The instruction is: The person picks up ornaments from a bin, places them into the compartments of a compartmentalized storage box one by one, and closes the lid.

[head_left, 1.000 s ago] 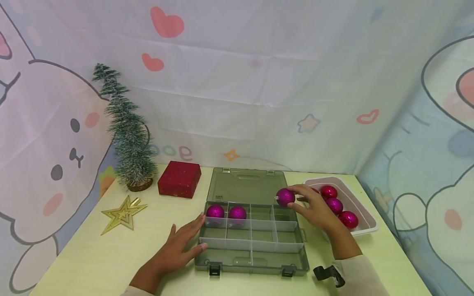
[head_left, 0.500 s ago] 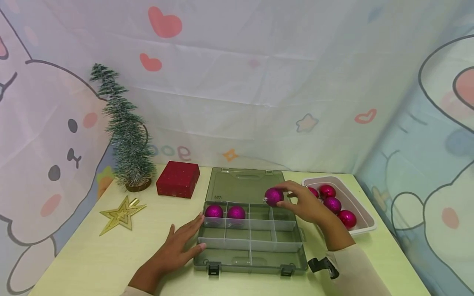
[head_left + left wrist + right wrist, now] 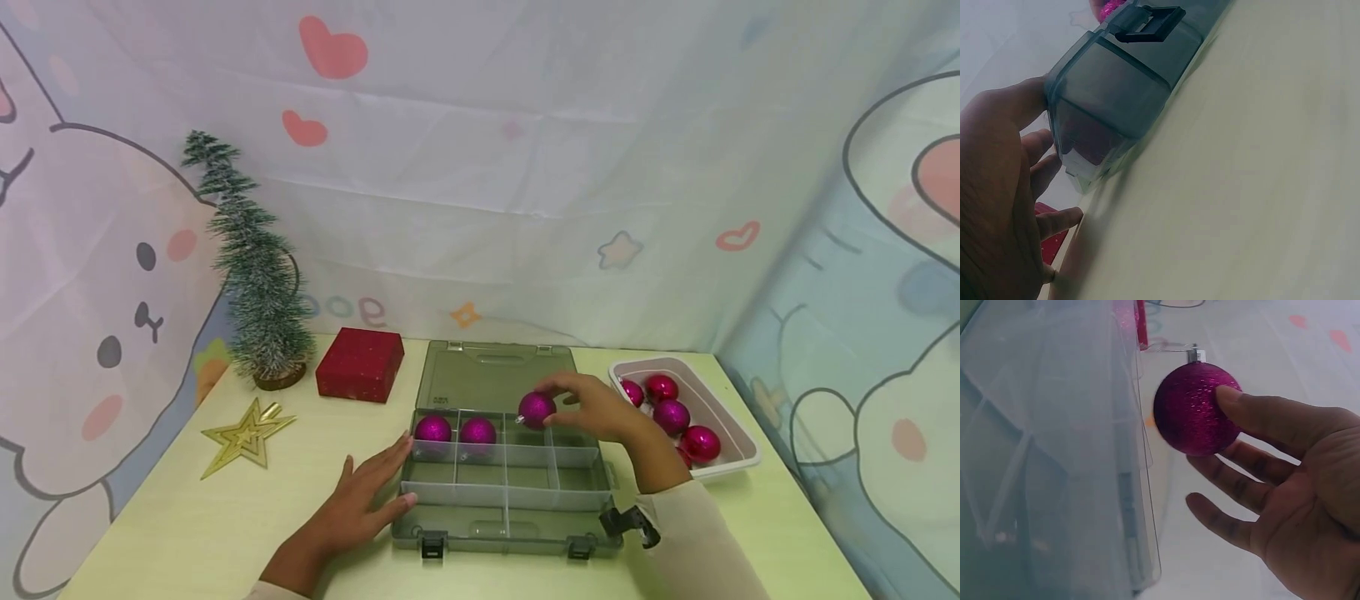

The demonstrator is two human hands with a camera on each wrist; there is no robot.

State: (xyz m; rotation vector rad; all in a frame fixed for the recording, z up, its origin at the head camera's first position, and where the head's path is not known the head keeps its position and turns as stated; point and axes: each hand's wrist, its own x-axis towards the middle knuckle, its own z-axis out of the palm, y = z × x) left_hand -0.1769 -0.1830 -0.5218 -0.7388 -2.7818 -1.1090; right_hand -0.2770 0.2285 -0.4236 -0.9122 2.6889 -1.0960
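A glittery purple bauble (image 3: 536,410) with a silver cap is pinched between the thumb and fingers of my right hand (image 3: 600,408), over the third back compartment of the divided plastic box (image 3: 480,546). The right wrist view shows the same bauble (image 3: 1194,409) beside the box's clear wall. Two more purple baubles (image 3: 433,429) sit in the first and second back compartments. My left hand (image 3: 356,504) rests against the box's left side, its fingers spread. In the left wrist view, the thumb and fingers of that hand (image 3: 997,162) touch the box corner (image 3: 1110,94).
A white tray (image 3: 738,429) with several red and purple baubles stands to the right. At the left are a red box (image 3: 360,364), a gold star (image 3: 247,435) and a small frosted tree (image 3: 262,275). The plastic box's lid (image 3: 495,375) lies back, opened.
My right hand has carried the purple bauble leftward from the fourth back compartment to the third, and slightly lower. My left hand has stayed at the box's side.
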